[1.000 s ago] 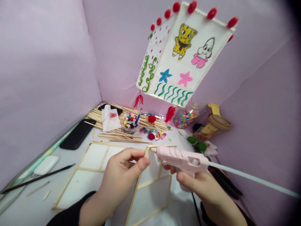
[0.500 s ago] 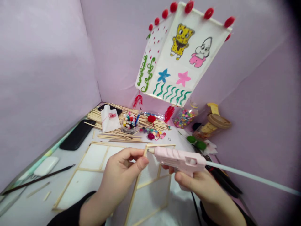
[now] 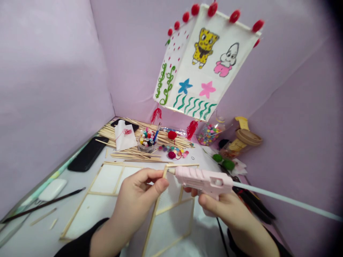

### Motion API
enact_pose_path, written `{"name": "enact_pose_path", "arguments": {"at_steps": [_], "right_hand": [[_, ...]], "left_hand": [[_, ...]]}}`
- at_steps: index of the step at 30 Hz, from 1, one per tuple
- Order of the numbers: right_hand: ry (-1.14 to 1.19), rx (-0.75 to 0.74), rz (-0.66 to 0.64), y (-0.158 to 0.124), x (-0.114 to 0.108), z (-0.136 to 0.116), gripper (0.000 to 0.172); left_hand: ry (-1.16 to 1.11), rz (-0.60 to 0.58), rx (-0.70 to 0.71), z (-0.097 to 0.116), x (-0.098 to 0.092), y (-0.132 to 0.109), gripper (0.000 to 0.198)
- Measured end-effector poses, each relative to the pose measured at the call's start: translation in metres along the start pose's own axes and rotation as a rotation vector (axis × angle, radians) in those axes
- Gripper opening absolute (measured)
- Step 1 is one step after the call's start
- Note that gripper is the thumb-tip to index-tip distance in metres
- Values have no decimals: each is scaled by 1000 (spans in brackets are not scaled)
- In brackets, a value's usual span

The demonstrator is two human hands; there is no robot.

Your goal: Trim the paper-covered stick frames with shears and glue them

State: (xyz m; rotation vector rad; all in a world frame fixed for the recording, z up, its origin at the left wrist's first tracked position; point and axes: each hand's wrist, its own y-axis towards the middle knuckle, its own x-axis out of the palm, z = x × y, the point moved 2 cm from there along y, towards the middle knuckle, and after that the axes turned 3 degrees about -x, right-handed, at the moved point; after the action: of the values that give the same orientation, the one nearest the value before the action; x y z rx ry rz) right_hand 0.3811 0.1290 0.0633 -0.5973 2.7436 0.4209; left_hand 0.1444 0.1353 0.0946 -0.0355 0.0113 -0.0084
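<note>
My left hand (image 3: 142, 196) pinches the upper left corner of a wooden stick frame (image 3: 152, 221) backed with white sheet. A pink glue gun (image 3: 203, 180) is in my right hand (image 3: 225, 210), fingers wrapped round its handle. Its nozzle points left and meets the frame's corner, close to my left fingertips; whether it touches cannot be made out. A long translucent glue stick (image 3: 284, 201) juts from the gun's back. Flat on the table to the left lies a second stick frame (image 3: 77, 214) with a white backing, partly hidden by my left arm.
A decorated white lantern (image 3: 203, 67) with red tassels hangs above the table's back. Behind my hands are loose wooden sticks (image 3: 128, 119), a tub of paints (image 3: 147, 141) and a jar of colored balls (image 3: 210, 134). A black phone (image 3: 88, 153) lies left, pliers (image 3: 257, 203) right.
Both hands and the glue gun hold almost the same place at the frame's corner. The hanging lantern appears slightly further left.
</note>
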Motion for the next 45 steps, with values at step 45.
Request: {"name": "enact_pose_path", "arguments": {"at_steps": [45], "right_hand": [[26,-30,-3,4,1,-7,55]], "left_hand": [[15,12,-7,-1,1,-1,15]]}}
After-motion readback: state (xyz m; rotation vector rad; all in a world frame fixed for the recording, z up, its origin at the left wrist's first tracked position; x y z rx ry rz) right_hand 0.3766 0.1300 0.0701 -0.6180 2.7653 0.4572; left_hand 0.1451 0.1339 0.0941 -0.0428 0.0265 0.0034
